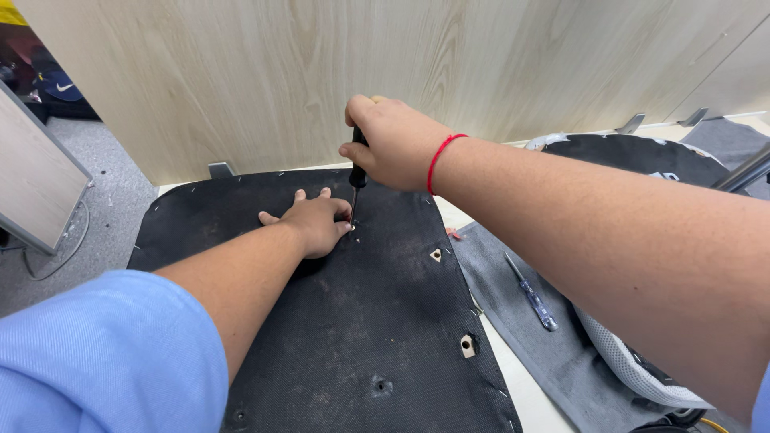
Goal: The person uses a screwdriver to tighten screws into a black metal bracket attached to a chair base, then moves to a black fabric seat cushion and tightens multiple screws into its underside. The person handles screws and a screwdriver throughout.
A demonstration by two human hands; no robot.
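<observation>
A black fabric-covered seat panel point(369, 321) lies flat in front of me, stapled round its edge, with small cut-out holes and screw holes. My right hand point(393, 144), a red string on its wrist, grips the dark handle of a screwdriver point(357, 172) held upright, its tip on the panel near the far middle. My left hand point(313, 220) rests flat on the panel beside the tip, with its fingers touching the spot where the tip meets the fabric.
A second screwdriver with a blue clear handle point(532, 294) lies on a grey cloth point(521, 321) to the right. A white mesh part point(634, 369) and another black panel point(634, 152) sit further right. A wooden partition point(321, 72) stands behind.
</observation>
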